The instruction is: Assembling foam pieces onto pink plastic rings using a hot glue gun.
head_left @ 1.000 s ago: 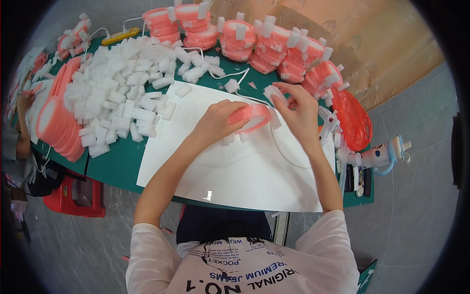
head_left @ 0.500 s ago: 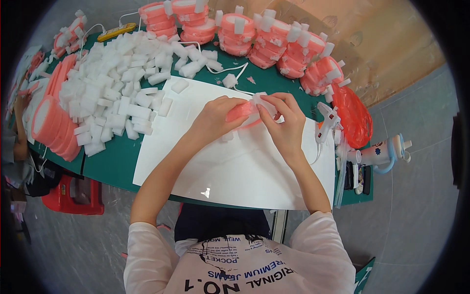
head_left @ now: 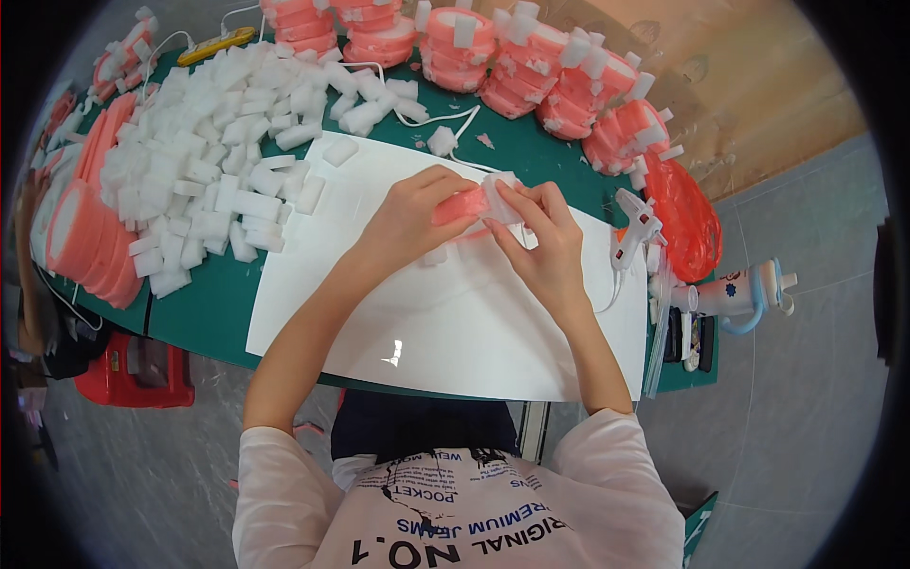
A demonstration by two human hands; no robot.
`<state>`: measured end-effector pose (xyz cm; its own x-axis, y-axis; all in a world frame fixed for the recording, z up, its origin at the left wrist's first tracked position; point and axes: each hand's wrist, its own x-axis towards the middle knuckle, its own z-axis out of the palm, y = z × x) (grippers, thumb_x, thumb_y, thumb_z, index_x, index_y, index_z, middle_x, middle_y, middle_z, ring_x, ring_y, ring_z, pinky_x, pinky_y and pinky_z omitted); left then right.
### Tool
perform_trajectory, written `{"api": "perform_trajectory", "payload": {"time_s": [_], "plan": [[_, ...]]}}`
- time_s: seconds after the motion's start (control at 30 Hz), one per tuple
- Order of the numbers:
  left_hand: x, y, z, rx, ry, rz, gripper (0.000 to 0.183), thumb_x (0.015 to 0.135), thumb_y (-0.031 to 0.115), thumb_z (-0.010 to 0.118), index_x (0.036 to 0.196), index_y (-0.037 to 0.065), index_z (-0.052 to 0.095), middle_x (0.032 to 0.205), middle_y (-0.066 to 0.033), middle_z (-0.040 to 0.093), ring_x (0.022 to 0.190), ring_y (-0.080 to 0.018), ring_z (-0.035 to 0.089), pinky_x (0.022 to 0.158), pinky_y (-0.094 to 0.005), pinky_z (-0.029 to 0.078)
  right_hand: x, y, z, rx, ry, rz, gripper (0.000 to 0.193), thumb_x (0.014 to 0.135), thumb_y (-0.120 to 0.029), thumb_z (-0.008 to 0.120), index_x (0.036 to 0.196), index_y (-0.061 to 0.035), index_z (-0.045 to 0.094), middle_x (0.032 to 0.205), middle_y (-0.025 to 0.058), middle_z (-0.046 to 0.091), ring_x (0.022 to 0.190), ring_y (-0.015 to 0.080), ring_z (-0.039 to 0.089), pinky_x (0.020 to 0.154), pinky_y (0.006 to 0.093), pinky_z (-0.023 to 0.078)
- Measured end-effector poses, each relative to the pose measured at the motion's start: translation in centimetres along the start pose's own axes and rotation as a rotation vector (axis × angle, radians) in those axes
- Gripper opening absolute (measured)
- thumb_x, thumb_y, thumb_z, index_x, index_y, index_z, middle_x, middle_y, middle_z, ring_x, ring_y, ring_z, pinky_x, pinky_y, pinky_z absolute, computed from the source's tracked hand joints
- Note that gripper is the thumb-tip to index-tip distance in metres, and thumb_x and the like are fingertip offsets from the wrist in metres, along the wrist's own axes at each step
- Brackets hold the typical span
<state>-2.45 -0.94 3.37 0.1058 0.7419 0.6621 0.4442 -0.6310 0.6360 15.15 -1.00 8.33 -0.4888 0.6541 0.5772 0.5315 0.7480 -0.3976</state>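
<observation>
Above the white sheet (head_left: 464,327), the left hand (head_left: 409,216) grasps the pink ring (head_left: 459,206) by its left side; the right hand (head_left: 547,239) pinches a foam block (head_left: 500,197) against the ring's rim; the glue gun (head_left: 631,230) lies at the sheet's right edge; loose blocks (head_left: 213,152) heap at left; stacked rings (head_left: 453,68) line the table's (head_left: 209,313) far side.

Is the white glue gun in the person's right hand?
No, the right hand holds a white foam block, while the glue gun sits apart, to its right.
</observation>
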Motion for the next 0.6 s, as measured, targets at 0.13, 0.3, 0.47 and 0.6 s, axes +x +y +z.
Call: {"api": "perform_trajectory", "payload": {"time_s": [0.13,0.3,0.47,0.6], "plan": [[0.1,0.5,0.0,-0.087,-0.005,-0.057,0.038,0.068,0.006,0.069,0.104,0.003,0.057,0.09,-0.0097,0.057,0.076,-0.0221,0.058,0.068,-0.0281,0.048,0.0,0.2,0.1,0.033,-0.025,-0.034,0.036,0.072,-0.003,0.068,0.105,0.0027,0.057,0.087,0.013,0.046,0.076,0.0244,0.054,0.066,0.03,0.046],[0.2,2.0,-0.5,-0.063,-0.137,-0.037,0.046,0.073,0.004,0.064,0.117,0.01,0.054,0.081,-0.0085,0.049,0.067,-0.0199,0.05,0.064,-0.0282,0.045,-0.3,0.0,-0.5,0.098,-0.057,-0.031,0.033,0.073,-0.002,0.066,0.105,0.0037,0.056,0.088,0.0129,0.046,0.076,0.0244,0.054,0.067,0.0305,0.046],[0.1,2.1,-0.7,-0.008,-0.242,0.004,0.053,0.075,0.002,0.06,0.125,0.017,0.05,0.075,-0.0082,0.04,0.063,-0.0194,0.046,0.061,-0.0288,0.043,-0.1,0.1,-2.0,0.139,-0.126,-0.039,0.027,0.074,-0.002,0.065,0.1,0.0036,0.056,0.085,0.0124,0.048,0.073,0.0224,0.054,0.066,0.0299,0.046],[0.0,2.1,-0.7,0.02,-0.25,0.04,0.049,0.078,0.006,0.058,0.125,0.019,0.049,0.074,-0.0092,0.041,0.062,-0.0207,0.046,0.059,-0.0309,0.044,0.0,0.1,-2.5,0.291,-0.155,0.208,0.023,0.074,-0.004,0.067,0.094,0.0013,0.056,0.082,0.0082,0.054,0.07,0.0164,0.054,0.065,0.0255,0.046]]}}
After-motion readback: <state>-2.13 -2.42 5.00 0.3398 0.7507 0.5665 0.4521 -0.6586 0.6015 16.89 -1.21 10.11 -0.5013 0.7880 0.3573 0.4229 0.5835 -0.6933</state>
